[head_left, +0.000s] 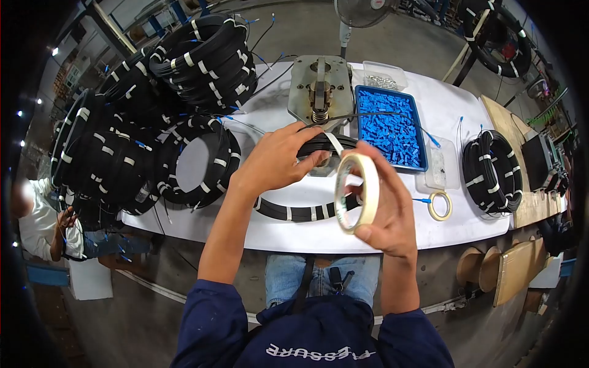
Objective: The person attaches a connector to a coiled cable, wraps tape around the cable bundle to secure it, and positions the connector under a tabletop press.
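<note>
My left hand [276, 156] is closed around the far side of a black cable coil [291, 213] lying on the white table in front of me. White tape bands wrap the near part of this coil. My right hand [392, 211] grips a roll of masking tape [369, 193], held upright above the coil's right side. A strip of tape [334, 143] runs from the roll up to the cable bundle by my left fingers. One cable end with a blue connector [434, 141] reaches out over a tray of blue parts. My palm hides part of the left-hand grip.
A metal press [304, 76] stands behind the coil. To its right is a blue tray [423, 161] of small blue connectors. Taped coils [208, 67] are stacked at left; another coil [491, 175] stands at right. A second tape roll [440, 206] lies nearby. A person [43, 214] is at far left.
</note>
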{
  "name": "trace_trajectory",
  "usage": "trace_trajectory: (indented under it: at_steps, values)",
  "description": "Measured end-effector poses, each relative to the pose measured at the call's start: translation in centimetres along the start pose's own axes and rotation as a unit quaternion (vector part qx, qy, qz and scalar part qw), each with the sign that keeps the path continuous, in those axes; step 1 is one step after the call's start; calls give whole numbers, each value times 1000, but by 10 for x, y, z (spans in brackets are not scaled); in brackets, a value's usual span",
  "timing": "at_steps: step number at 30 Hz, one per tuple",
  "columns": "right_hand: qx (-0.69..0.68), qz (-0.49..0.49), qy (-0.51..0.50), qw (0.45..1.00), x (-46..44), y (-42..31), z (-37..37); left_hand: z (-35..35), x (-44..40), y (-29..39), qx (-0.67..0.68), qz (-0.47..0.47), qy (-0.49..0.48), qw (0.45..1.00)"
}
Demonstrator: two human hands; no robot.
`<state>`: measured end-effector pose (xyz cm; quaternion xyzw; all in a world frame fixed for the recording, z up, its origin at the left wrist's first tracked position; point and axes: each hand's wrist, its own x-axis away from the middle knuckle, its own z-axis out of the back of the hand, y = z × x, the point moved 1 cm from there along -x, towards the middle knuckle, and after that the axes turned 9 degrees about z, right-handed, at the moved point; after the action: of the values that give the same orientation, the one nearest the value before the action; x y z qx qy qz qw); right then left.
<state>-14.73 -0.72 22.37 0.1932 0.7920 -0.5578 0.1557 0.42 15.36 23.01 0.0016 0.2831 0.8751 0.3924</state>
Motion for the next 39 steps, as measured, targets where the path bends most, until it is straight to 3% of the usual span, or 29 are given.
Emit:
trace_trajectory:
  at_steps: [5,8,10,16,20,22,28,35,39]
  values:
    - [35,-47,-34,998,14,19,-4,3,1,-8,14,18,-13,1000]
    - [93,-1,-56,994,22,40,-5,3,1,-12,16,37,-24,999]
    - [63,-14,-47,997,27,54,-3,3,1,-15,18,42,-24,999]
    - [103,55,-70,991,29,94,11,4,-4,-25,34,8,-38,999]
    - [172,57,-111,977,14,123,25,0,-6,-34,53,16,-67,996]
    - [239,123,-118,956,0,130,30,-5,-5,-37,50,41,-66,996]
    - [363,118,-131,915,-17,133,39,-6,4,-26,30,19,-8,999]
    - [399,272,-85,872,-4,154,35,-5,14,-15,27,11,26,999]
    - [378,176,-85,905,11,157,32,-9,16,-17,32,21,34,999]
